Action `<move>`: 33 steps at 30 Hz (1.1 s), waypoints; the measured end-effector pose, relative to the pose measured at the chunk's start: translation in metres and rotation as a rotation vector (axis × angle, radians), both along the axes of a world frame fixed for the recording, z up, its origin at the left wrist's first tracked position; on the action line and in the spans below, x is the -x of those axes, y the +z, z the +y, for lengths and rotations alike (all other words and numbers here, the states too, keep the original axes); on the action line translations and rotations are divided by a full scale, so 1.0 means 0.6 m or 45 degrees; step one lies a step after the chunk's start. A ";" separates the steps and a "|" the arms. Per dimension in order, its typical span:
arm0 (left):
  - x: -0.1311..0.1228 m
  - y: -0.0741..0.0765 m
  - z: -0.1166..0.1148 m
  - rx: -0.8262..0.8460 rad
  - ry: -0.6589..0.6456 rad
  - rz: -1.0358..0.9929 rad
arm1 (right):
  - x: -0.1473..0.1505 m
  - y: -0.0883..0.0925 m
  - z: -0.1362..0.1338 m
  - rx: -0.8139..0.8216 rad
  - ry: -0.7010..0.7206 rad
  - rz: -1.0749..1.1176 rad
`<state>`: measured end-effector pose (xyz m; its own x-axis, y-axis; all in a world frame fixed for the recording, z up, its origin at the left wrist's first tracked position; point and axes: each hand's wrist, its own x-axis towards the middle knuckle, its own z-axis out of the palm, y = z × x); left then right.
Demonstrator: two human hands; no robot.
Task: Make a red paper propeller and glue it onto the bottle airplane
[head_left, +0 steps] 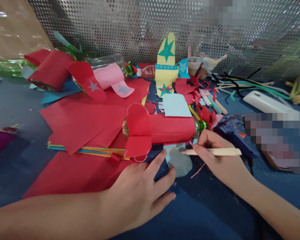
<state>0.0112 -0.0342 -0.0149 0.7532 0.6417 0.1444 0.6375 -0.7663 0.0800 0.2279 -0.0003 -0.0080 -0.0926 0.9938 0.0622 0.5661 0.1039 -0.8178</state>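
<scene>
A green plastic bottle (pixel 202 125) wrapped in red paper (pixel 172 129) lies on its side in front of me, its neck to the right. Red rounded paper flaps (pixel 138 146) stick out at its base, and a light blue paper piece (pixel 178 105) stands along its far side. Under its near side, a pale blue-grey paper piece (pixel 181 165) pokes out. My right hand (pixel 218 156) pinches a cream-coloured marker (pixel 222 152), tip pointing left toward that pale piece. My left hand (pixel 145 190) rests with fingers spread beside the bottle, its fingertips near the pale piece.
Red paper sheets (pixel 77 116) are stacked at left. Behind stand paper-covered bottles, including a yellow one with green stars (pixel 166 70). Paper scraps, markers (pixel 213 103) and pipe cleaners (pixel 260 86) lie at back right, near a dark blue glue gun (pixel 236 136) and a white object (pixel 265 102).
</scene>
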 end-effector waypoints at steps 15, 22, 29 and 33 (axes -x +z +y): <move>0.001 -0.001 -0.001 0.006 -0.002 -0.036 | 0.002 0.001 0.001 0.019 0.032 0.026; 0.001 -0.001 -0.001 0.008 0.004 -0.023 | 0.001 0.000 0.000 0.032 0.058 0.000; 0.001 0.000 -0.002 -0.004 0.002 -0.033 | 0.000 -0.001 0.000 0.006 0.037 0.003; -0.001 0.000 -0.002 -0.005 0.001 -0.039 | -0.001 -0.002 -0.001 0.008 0.096 -0.019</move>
